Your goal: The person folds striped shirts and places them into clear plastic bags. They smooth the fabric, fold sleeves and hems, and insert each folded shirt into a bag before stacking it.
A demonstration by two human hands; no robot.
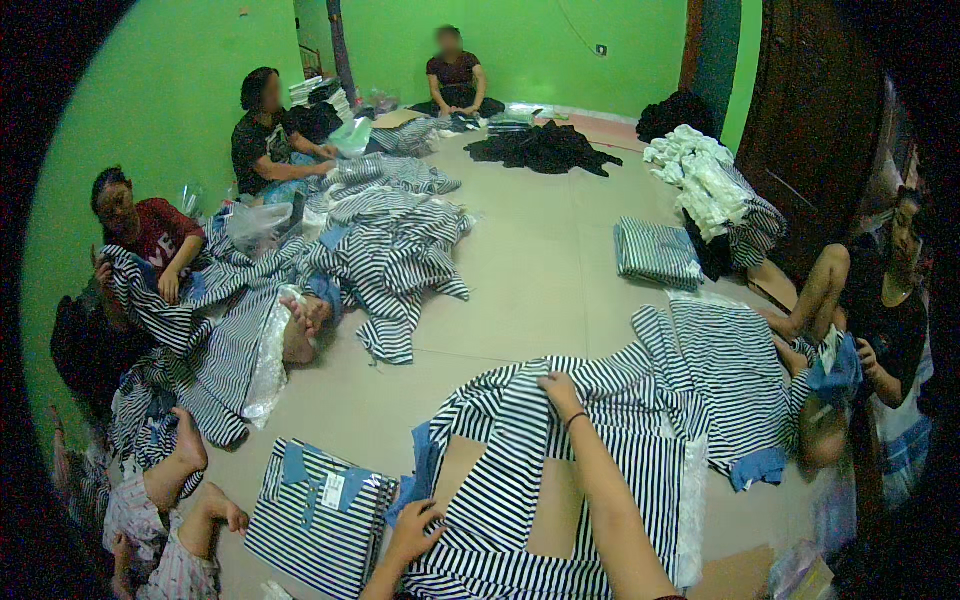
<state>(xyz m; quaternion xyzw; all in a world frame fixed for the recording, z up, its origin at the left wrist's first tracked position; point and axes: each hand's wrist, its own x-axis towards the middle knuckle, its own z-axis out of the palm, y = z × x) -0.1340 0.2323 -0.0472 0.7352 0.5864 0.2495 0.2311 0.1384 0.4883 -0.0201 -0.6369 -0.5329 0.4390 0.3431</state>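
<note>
Right hand (562, 396): grip pinching black-and-white striped shirt (508, 430), which partly covers tan cardboard (555, 510). Left hand (412, 533) at shirt's left edge; cannot tell whether grip pinches.

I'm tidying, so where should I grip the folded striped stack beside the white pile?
Grip the folded striped stack by its left edge, probably from the left: it lies flat, that edge faces tan floor, and the white pile lies behind.

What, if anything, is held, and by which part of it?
The right hand pinches the striped shirt by cloth near its far edge; the left hand touches its left side, grip unclear.
</note>
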